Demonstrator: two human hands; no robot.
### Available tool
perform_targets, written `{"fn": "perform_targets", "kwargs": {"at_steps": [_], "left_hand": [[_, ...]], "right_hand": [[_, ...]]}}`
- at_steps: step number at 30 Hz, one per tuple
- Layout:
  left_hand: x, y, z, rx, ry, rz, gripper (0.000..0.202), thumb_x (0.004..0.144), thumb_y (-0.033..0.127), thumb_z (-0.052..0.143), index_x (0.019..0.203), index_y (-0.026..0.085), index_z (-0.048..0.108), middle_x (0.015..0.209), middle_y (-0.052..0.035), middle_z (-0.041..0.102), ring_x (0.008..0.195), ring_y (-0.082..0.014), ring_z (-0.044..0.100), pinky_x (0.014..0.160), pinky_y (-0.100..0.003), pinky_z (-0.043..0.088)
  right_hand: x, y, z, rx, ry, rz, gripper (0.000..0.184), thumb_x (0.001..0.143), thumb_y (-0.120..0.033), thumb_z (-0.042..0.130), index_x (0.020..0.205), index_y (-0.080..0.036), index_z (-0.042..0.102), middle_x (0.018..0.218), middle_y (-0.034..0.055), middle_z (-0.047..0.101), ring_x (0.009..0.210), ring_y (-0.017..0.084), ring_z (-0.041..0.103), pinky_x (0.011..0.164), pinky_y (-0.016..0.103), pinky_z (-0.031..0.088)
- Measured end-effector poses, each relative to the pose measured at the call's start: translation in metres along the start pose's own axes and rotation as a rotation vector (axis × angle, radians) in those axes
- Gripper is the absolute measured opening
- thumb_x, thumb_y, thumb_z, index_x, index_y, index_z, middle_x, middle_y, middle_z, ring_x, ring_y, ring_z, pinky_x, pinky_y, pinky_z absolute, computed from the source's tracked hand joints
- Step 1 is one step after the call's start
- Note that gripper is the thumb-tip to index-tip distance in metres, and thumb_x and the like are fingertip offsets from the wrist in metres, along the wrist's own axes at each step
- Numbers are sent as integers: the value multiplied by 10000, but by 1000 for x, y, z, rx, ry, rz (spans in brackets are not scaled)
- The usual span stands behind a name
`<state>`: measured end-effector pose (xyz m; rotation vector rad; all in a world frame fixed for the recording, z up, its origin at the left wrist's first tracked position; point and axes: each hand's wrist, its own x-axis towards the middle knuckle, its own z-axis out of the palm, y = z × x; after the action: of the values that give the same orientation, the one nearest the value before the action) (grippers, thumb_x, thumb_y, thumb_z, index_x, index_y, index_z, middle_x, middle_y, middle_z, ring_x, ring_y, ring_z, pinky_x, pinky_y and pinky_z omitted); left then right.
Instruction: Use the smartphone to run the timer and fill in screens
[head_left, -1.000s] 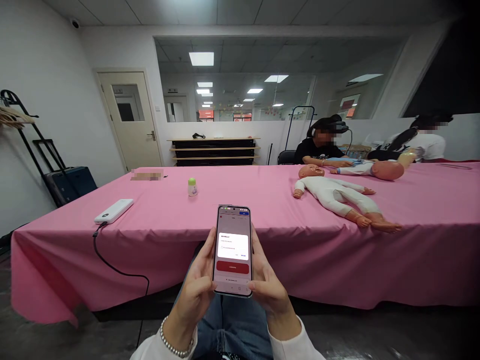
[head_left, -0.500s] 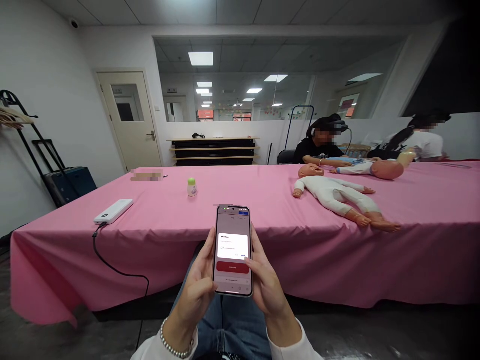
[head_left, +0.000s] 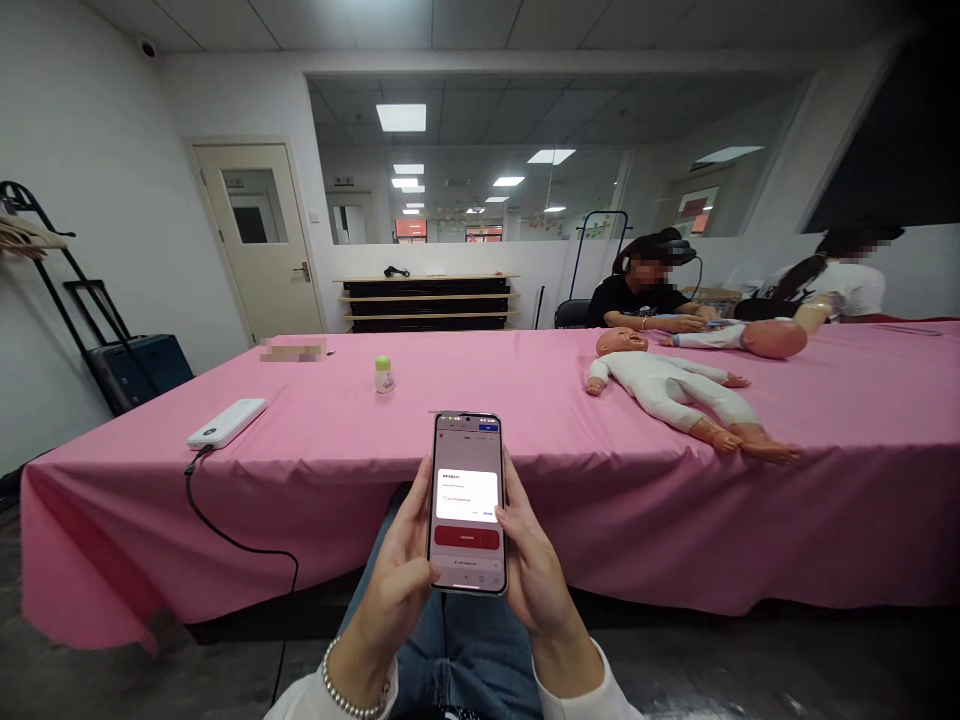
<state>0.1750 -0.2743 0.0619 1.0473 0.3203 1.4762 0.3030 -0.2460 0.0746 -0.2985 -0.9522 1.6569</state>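
A smartphone [head_left: 466, 500] stands upright in front of me, its screen lit with a white dialog box above a red bar. My left hand [head_left: 397, 580] wraps its left edge, with a beaded bracelet on the wrist. My right hand [head_left: 536, 570] grips the right edge, and its thumb lies over the lower right of the screen. Both hands hover above my lap in blue jeans, just in front of the table covered in pink cloth [head_left: 525, 430].
On the pink table lie a white power bank [head_left: 227, 422] with a black cable hanging off the edge, a small green-capped bottle [head_left: 384, 375] and a baby doll in white [head_left: 679, 392]. Two other people sit at the far side with a second doll [head_left: 750, 338]. A suitcase [head_left: 139, 368] stands at left.
My right thumb has shifted over the lower right of the screen. The phone has sunk very slightly. Nothing on the table has moved.
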Motion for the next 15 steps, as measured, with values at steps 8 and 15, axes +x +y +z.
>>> {"fn": "perform_targets", "kwargs": {"at_steps": [8,15], "left_hand": [[-1,0,0,11,-7,2,879,623,45,484,1415,316,215,1457,13,291,1345,-216,283,1068,-304,361],[-2,0,2,13,20,-9,863,623,52,494,1405,315,241,1456,15,295,1354,-217,263,1080,-318,348]], "right_hand": [[-2,1,3,-10,10,-1,621,809,-258,571,1361,-358,305,1382,-9,424,1238,191,442,1059,399,343],[0,3,0,43,-28,-16,597,813,-276,559,1358,-339,324,1392,-9,412,1236,193,445,1052,386,356]]}}
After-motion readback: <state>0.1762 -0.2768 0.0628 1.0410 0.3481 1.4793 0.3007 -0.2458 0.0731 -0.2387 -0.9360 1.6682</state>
